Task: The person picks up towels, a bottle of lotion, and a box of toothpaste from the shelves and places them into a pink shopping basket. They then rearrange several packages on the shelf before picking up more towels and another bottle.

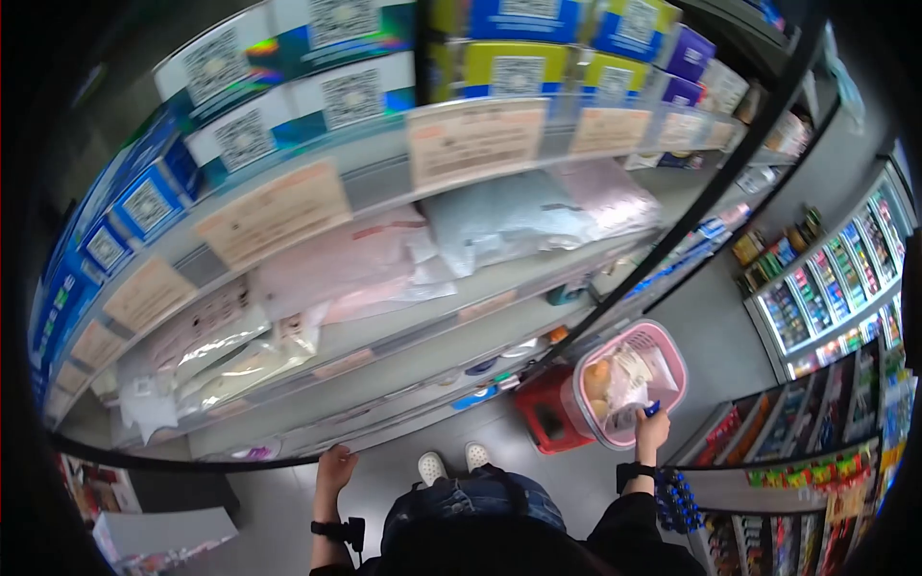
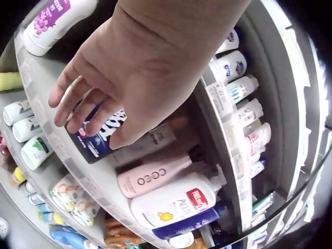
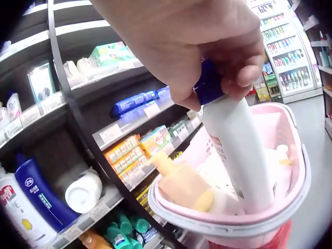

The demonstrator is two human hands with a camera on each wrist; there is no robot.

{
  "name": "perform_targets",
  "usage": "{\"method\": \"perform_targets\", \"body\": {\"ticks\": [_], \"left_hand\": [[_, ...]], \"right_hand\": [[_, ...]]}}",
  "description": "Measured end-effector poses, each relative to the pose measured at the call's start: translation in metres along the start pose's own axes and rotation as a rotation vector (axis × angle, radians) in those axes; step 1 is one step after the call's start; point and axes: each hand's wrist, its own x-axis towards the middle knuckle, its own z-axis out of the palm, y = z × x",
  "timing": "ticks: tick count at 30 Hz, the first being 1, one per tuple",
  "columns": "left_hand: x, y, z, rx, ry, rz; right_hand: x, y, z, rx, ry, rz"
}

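Observation:
My right hand (image 3: pixel 207 36) pinches the blue cap (image 3: pixel 209 85) of a white bottle (image 3: pixel 238 150). The bottle tilts slightly, its lower end inside a pink shopping basket (image 3: pixel 282 116). A peach pump bottle (image 3: pixel 181 184) and other white items lie in that basket. In the head view, the right hand (image 1: pixel 653 430) is at the basket's near edge. My left hand (image 2: pixel 132 78) holds nothing and hangs with loosely bent fingers before a shelf. Behind its fingertips, in the left wrist view, sits a dark blue pack (image 2: pixel 93 140) with white lettering, partly hidden. A pink bottle (image 2: pixel 153 176) lies nearby.
A red basket (image 1: pixel 547 418) stands under the pink one on the floor. Tall shelves (image 1: pixel 375 182) with boxes and soft packs rise ahead. Low snack racks (image 1: pixel 788 422) are on the right, with a lit drinks fridge (image 1: pixel 836 269) beyond. White shampoo bottles (image 2: pixel 174 199) crowd the shelf.

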Motion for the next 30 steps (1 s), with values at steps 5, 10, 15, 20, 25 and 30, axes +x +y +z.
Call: {"method": "perform_targets", "body": {"ticks": [5, 10, 15, 20, 25, 30], "left_hand": [[0.002, -0.012, -0.005, 0.026, 0.166, -0.255], [0.023, -0.019, -0.006, -0.026, 0.639, -0.144], [0.036, 0.034, -0.024, -0.199, 0.715, -0.146], [0.053, 0.067, -0.009, -0.148, 0.659, 0.086], [0.09, 0.01, 0.031, 0.054, 0.711, -0.22], [0.076, 0.055, 0.013, 0.09, 0.713, -0.117]], "right_hand": [[0.003, 0.02, 0.053, 0.228, -0.063, -0.025], [0.031, 0.055, 0.138, 0.232, 0.014, -0.202], [0.003, 0.008, 0.11, 0.536, -0.344, -0.126], [-0.029, -0.009, 0.127, 0.551, -0.425, -0.32], [-0.074, -0.064, 0.075, 0.589, -0.523, -0.386], [-0.112, -0.109, 0.05, 0.644, -0.68, -0.466]]}}
